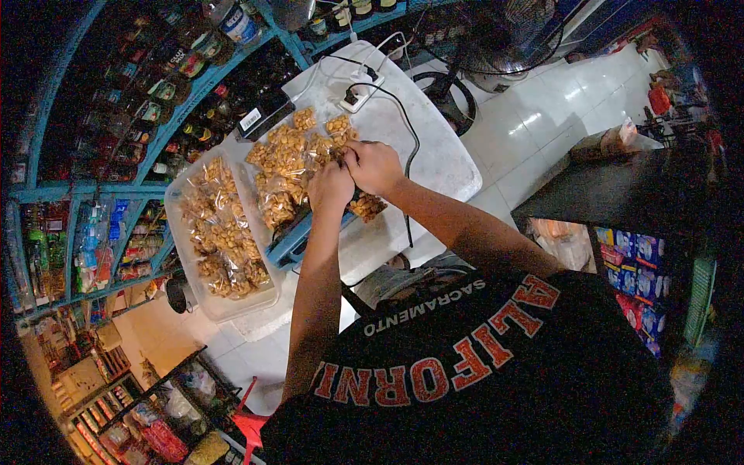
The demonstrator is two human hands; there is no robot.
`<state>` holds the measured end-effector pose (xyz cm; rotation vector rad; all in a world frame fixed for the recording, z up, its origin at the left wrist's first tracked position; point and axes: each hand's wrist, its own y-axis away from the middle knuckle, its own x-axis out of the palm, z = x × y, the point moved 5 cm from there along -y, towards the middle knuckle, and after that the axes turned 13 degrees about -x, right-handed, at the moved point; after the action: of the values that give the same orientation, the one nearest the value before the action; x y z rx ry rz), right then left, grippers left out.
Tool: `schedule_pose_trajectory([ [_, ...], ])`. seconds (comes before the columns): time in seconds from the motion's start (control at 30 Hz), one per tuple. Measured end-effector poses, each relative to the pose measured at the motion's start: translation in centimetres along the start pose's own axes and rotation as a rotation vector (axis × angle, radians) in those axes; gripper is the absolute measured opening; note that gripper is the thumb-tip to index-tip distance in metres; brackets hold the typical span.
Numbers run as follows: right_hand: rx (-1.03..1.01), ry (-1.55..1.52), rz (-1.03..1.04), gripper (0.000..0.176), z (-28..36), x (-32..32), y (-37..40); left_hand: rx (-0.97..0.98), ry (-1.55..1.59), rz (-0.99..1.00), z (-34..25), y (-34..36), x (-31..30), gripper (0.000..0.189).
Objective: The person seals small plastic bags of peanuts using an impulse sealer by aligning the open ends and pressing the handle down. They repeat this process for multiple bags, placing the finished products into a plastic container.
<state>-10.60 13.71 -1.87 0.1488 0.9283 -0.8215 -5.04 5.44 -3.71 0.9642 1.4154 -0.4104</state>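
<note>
My left hand (332,187) and my right hand (373,167) meet over the table, fingers closed and pressed together at a small clear plastic bag of peanuts (366,207). The fingertips and the bag's mouth are partly hidden. Beneath my left wrist lies a long blue bar-shaped device (298,236), probably a bag sealer. Just beyond the hands is a pile of filled clear bags of peanuts (280,159). More packed bags (219,225) fill a translucent plastic tub (267,298) to the left.
The white table (453,167) carries a white power strip (360,91) with plugs, and a black cable (415,132) running near my right hand. A dark box (263,120) stands at the back. Blue shelves of bottles (178,124) line the left; a fan (504,35) stands behind.
</note>
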Motion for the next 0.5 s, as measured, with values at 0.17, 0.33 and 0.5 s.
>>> schedule_pose_trajectory([
  [0.17, -0.02, -0.049, -0.031, 0.026, 0.1, -0.1, 0.0, -0.058, 0.042, -0.041, 0.3, -0.3, 0.2, 0.038],
  [0.33, -0.011, -0.019, -0.01, 0.023, 0.1, 0.0, 0.0, -0.037, -0.033, -0.031, 0.3, -0.4, 0.4, 0.039],
  [0.5, -0.002, -0.014, -0.01, 0.021, 0.2, -0.4, 0.0, -0.042, -0.007, -0.013, 0.8, -1.0, 1.4, 0.039],
])
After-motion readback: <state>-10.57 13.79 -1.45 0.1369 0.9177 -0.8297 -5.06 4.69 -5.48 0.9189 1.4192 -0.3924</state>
